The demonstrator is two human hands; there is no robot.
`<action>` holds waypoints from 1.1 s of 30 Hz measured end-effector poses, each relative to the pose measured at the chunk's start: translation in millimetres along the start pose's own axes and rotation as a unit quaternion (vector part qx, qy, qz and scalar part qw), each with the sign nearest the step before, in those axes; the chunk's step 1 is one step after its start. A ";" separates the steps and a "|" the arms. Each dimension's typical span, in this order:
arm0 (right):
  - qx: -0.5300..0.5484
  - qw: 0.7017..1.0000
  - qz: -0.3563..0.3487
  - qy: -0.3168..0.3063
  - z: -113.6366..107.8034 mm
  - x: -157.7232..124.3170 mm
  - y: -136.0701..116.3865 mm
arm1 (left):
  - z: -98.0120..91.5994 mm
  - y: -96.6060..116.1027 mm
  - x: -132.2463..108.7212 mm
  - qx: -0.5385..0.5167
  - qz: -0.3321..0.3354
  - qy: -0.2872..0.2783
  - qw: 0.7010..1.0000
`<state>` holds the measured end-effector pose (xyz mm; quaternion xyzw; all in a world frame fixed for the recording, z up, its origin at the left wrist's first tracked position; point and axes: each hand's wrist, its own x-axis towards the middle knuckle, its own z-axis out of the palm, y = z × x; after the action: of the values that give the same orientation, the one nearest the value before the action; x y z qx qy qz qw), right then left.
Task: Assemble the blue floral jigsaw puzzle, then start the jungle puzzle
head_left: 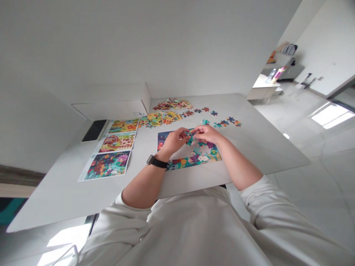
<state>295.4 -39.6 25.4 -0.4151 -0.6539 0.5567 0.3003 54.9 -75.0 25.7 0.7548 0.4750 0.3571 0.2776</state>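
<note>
My left hand [175, 139], a black watch on its wrist, and my right hand [206, 133] meet above a partly built jigsaw puzzle [194, 158] on the white table [249, 140]. Both hands pinch small teal puzzle pieces [190, 139] held between their fingertips, just over the puzzle's unfilled middle. The puzzle's lower edge shows flowers and white rabbits.
Loose pieces [226, 122] lie scattered beyond the puzzle, with heaps of yellow pieces [161, 118] and red pieces [173, 104] farther back. Three picture sheets [113, 152] lie to the left, beside a dark phone [94, 130] and a white box [116, 105].
</note>
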 end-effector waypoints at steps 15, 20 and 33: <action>-0.075 0.991 -0.025 -0.111 16.5 -1.3 -4.9 | -20.6 5.9 -7.2 0.030 -0.049 -0.192 0.980; -0.081 0.989 -0.020 -0.124 18.1 -0.8 -3.1 | -22.3 7.7 -8.7 0.033 -0.046 -0.199 0.978; -0.154 0.979 -0.011 -0.131 23.5 -1.0 -3.3 | -18.6 -3.2 -6.1 0.128 -0.032 -0.234 0.963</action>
<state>275.1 -52.0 23.9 -0.3726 -0.7703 0.4950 0.1509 36.6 -77.9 32.6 0.8309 0.4628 0.0973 0.2933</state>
